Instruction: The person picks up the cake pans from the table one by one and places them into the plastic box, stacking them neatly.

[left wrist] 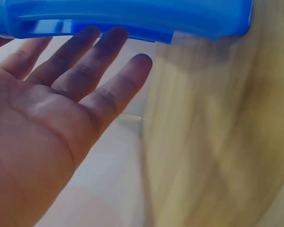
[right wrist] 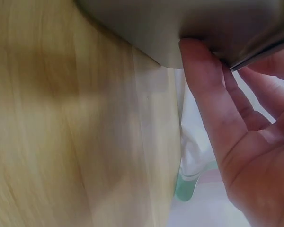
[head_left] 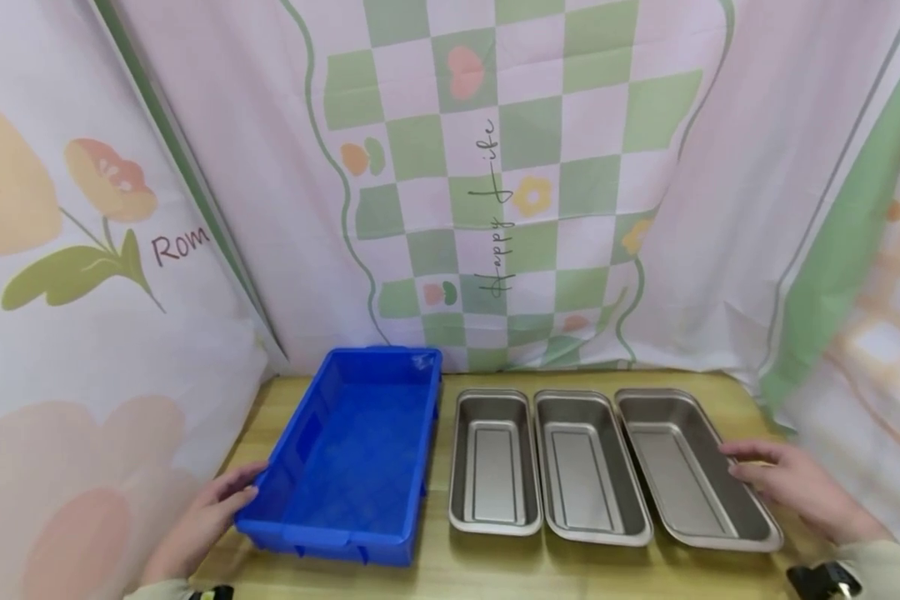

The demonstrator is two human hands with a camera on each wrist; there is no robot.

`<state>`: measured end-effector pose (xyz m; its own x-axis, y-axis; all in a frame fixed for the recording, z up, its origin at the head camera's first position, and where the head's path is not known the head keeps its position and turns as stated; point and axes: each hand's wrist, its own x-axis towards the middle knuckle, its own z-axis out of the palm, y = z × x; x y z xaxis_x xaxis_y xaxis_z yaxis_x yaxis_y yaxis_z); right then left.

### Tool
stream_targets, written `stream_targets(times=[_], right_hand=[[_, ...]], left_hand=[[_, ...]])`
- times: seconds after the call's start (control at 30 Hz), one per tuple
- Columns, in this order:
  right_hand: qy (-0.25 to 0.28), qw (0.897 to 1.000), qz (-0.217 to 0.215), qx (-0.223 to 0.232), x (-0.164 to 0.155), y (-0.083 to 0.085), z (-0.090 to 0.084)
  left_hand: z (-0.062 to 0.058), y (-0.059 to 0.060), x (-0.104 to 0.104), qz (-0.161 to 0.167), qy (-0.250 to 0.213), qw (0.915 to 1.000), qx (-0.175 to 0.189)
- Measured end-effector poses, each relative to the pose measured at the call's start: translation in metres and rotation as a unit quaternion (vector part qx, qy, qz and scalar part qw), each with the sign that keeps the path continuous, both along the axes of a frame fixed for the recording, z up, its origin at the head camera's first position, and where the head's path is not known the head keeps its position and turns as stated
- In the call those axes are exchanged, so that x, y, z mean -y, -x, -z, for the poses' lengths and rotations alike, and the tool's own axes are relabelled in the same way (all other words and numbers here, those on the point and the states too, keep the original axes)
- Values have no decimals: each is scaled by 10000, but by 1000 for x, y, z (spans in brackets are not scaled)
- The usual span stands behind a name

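Note:
A blue plastic bin sits on the table at the left, with nothing seen inside. My left hand is at its left side near the front corner. In the left wrist view the left fingers stretch nearly straight by the bin's rim; whether they press on it I cannot tell. Right of the bin stand three metal loaf pans, the left one, the middle one and the right one. My right hand touches the right pan's outer wall with extended fingers.
Beneath everything is a light wooden table. A patterned curtain hangs behind it, with a floral cloth along the left and another cloth on the right. Both wrists wear dark straps.

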<state>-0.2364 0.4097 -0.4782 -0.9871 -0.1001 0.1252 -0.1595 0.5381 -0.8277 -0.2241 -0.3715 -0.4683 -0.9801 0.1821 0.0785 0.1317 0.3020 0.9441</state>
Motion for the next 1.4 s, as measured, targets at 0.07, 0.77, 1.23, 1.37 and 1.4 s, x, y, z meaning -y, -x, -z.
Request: stream_targets(times=[0.07, 0.77, 1.23, 1.37, 1.4], right_hand=[[217, 9997, -55, 89, 0, 1, -1], [381, 9988, 124, -268, -1, 2, -17], [1043, 9933, -12, -496, 34, -2, -54], [1297, 9908, 113, -361, 62, 2, -64], [1519, 9878, 92, -315, 71, 4, -65]], left_hand=[[4, -1, 2, 218, -473, 9986, 18], [10, -7, -3, 276, -1340, 9904, 202], [20, -7, -5, 284, -1674, 9855, -77], [21, -9, -6, 213, -1680, 9855, -103], [21, -10, -7, 203, -1671, 9857, -110]])
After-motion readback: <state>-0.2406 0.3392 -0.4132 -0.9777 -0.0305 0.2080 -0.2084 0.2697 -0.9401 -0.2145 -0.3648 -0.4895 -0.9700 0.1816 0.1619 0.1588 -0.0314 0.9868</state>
